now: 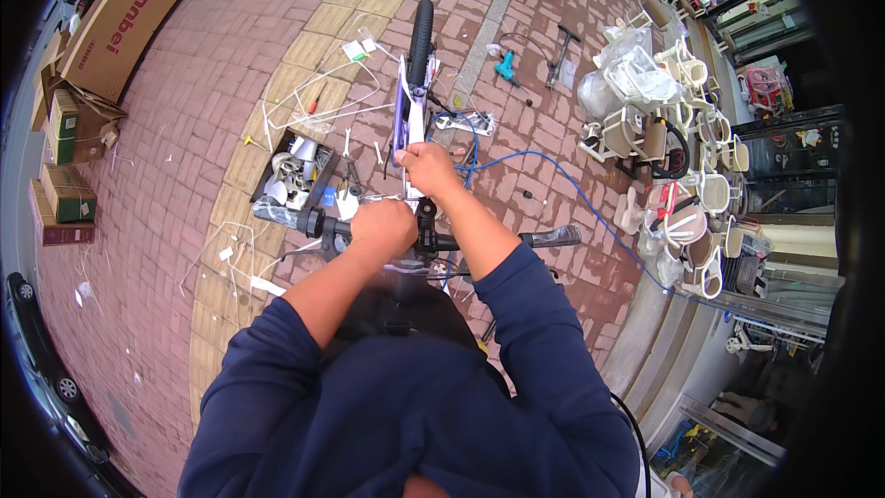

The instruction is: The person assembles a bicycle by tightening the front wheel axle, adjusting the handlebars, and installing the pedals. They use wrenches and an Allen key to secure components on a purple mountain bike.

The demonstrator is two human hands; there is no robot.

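A bicycle stands in front of me, its black front tyre (420,41) pointing away. My left hand (383,229) is closed around the black handlebar (445,243), just left of the stem (426,212). Farther forward, my right hand (430,171) is closed on the white and purple part (415,120) behind the front wheel; its fingertips are partly hidden. Clear plastic wraps both grips, the left grip (281,214) and the right grip (553,237). A brake lever shows beside the left grip.
On the brick paving at left lie an open toolbox (295,166) full of parts, wrenches (348,143) and white straps. A blue hose (562,166) curves rightward. Beyond lie a teal power tool (505,66) and a pump (560,55). Small bikes (682,152) line the right; cartons (124,23) stand far left.
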